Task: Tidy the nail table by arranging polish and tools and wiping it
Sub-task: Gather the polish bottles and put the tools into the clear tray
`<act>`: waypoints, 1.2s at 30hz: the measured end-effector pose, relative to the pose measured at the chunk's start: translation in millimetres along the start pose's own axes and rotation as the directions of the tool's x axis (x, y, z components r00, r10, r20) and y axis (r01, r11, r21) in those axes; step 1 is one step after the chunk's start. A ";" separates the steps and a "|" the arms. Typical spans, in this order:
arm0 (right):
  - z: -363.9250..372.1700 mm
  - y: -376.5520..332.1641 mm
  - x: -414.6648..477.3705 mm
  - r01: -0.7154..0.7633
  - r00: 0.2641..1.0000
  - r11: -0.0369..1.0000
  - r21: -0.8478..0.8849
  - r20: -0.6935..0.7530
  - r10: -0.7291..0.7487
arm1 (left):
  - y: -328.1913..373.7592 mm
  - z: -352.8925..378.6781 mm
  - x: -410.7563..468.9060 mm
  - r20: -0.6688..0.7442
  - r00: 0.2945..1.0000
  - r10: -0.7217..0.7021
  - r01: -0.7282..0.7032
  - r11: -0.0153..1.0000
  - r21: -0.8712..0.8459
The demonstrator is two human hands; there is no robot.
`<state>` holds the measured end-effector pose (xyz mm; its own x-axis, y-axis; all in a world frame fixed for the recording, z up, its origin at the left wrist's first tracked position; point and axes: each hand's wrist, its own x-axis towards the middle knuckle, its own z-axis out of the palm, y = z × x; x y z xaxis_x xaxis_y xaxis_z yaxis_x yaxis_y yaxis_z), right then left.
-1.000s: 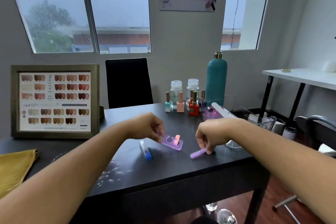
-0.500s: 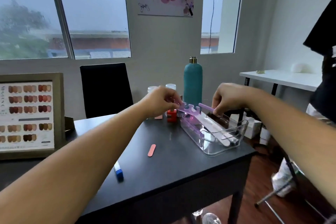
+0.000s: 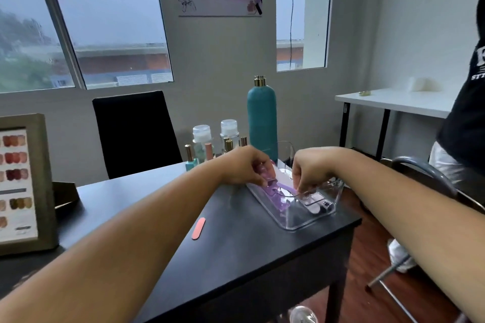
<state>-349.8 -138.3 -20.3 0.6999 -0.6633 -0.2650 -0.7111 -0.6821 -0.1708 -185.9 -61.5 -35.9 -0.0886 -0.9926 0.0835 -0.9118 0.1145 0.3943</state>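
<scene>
Both hands have dropped from above the clear tray into it since half a second ago, carrying the purple pieces down with them. The dark counter [image 3: 236, 249] runs from the framed colour chart [image 3: 18, 183] on the left to the clear plastic tray [image 3: 301, 224] at its right end. Behind the counter stands a black chair [image 3: 136, 131], and near the far edge a tall teal bottle [image 3: 262, 115] with a gold cap rises just behind the tray. Beside it stand two clear bottles with white caps [image 3: 202, 136] and a cluster of small polish bottles [image 3: 191, 158], partly hidden by the left wrist. A person in a black shirt [image 3: 467, 102] stands at the right edge of the room, by a white side table [image 3: 393, 101].

The left hand [image 3: 246, 168] is at the tray's far left corner, its grip pinched on a purple toe separator [image 3: 267, 182] whose lower part lies inside the tray. The right hand [image 3: 312, 170] reaches over the tray's middle with fingers pointing down into it; something purple lies under them, but I cannot tell whether that grip is closed on anything. More tools lie at the tray's near end, too blurred to name.

A pink nail file [image 3: 198, 228] lies alone on the open counter, well apart from the tray.
</scene>
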 end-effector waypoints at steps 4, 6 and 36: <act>1.7 1.3 0.5 0.005 1.000 1.000 -0.012 -0.004 -0.005 | -3.5 2.1 2.9 -0.015 0.999 -0.034 0.033 0.999 -0.032; -1.5 2.8 -1.6 0.002 0.999 1.000 0.028 -0.040 -0.001 | -6.0 1.3 2.2 -0.082 0.995 -0.051 0.048 0.998 -0.037; 76.3 -147.9 15.6 0.452 0.882 0.892 0.013 -0.153 -0.445 | -95.5 -19.6 -211.0 0.096 0.917 -0.387 0.390 0.920 -0.025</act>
<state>-238.9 -24.3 -71.6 0.9444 -0.3287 -0.0128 -0.3186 -0.9041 -0.2848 -72.2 137.8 -73.2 0.2326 -0.9587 -0.1639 -0.8638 -0.2811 0.4181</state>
